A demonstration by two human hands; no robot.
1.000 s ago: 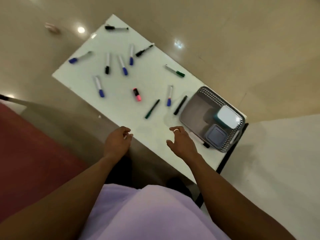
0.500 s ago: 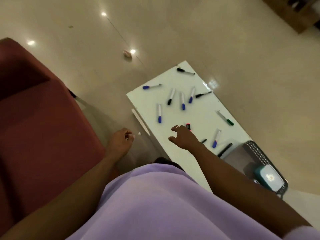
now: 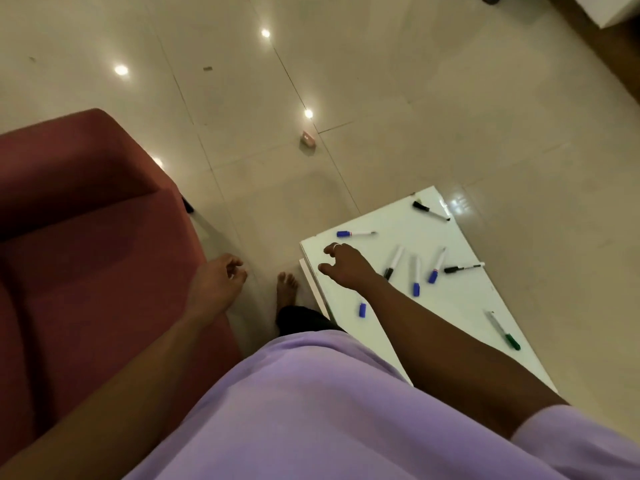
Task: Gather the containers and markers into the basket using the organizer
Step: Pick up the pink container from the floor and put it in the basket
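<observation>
Right hand [image 3: 346, 266] open, empty, I note, over white table [image 3: 450, 299] among scattered markers [image 3: 415, 275]; left hand [image 3: 216, 284] loosely curled, empty.

Lilac short-sleeved top [image 3: 311, 410], silver ring [image 3: 335, 245] on right hand [image 3: 346, 266], bare foot [image 3: 286, 289], dark trouser leg [image 3: 298, 318]

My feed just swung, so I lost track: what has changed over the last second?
The view swung left: the basket has left the frame and the red sofa has come in. The right hand moved along the white table to its left corner, open and empty. The left hand hangs off the table, holding nothing. The markers lie untouched.
</observation>
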